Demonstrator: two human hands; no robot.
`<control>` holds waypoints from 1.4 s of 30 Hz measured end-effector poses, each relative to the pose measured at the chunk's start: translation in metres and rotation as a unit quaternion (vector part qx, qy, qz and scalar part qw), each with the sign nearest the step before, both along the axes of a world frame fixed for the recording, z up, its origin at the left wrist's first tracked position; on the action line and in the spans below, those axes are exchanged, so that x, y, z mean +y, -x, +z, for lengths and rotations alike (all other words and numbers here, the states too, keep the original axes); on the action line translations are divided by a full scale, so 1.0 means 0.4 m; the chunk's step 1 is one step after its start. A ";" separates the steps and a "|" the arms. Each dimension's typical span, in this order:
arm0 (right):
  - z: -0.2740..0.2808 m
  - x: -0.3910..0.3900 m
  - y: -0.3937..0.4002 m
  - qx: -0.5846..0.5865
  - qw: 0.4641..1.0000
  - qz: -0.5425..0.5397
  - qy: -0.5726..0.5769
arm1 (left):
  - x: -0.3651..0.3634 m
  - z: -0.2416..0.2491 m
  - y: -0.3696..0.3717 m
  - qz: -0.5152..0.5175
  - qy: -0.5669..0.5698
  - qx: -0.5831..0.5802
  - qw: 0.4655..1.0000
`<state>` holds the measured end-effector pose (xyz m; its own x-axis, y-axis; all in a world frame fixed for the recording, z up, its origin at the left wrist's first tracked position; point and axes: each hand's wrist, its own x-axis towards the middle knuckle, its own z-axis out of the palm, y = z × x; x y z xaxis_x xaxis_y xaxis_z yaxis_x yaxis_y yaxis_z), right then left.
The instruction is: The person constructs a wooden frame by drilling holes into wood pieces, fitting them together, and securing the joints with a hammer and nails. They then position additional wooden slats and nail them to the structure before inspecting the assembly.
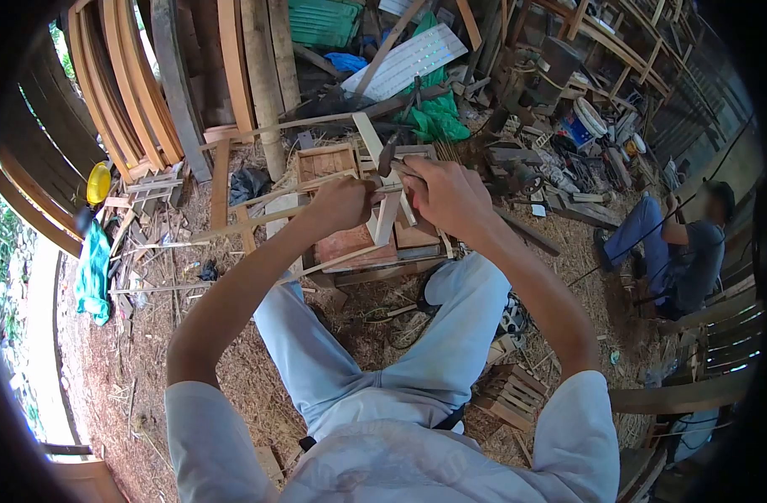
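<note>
Item: small slatted wooden frame, pale, held between both hands above the knees.

Left hand: fingers curled shut round the frame's left slat.

Right hand: fingers closed on a hammer, its dark head just above the frame's top edge; grip partly hidden.

Below the fingers: one reddish wooden crate, contents not discernible. Beyond the fingertips: one open wooden box, apparently holding only shavings.

Open room: sawdust floor lies bare left of the left hand.

Right of the right hand, well apart: one seated person. Far left: one yellow hard hat; curved planks, at least four, leaning.
</note>
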<state>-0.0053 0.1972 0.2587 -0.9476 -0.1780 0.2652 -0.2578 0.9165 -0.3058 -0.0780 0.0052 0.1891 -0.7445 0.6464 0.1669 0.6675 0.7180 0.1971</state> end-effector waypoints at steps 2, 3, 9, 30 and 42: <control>-0.013 0.005 0.009 0.013 1.000 0.013 -0.006 | 0.010 0.018 -0.010 0.024 0.023 -0.025 0.999; -0.016 0.009 0.010 -0.009 1.000 0.010 -0.022 | 0.010 0.018 -0.006 0.024 0.023 -0.026 0.999; -0.038 0.015 -0.002 0.010 1.000 -0.007 -0.019 | 0.019 0.017 0.000 0.020 0.025 -0.047 0.998; -0.062 0.026 -0.014 0.044 0.999 -0.009 0.014 | 0.019 0.027 0.002 0.027 0.066 -0.061 0.996; -0.081 0.020 -0.012 0.096 0.994 -0.016 0.058 | -0.004 -0.001 -0.005 0.037 -0.007 -0.015 0.999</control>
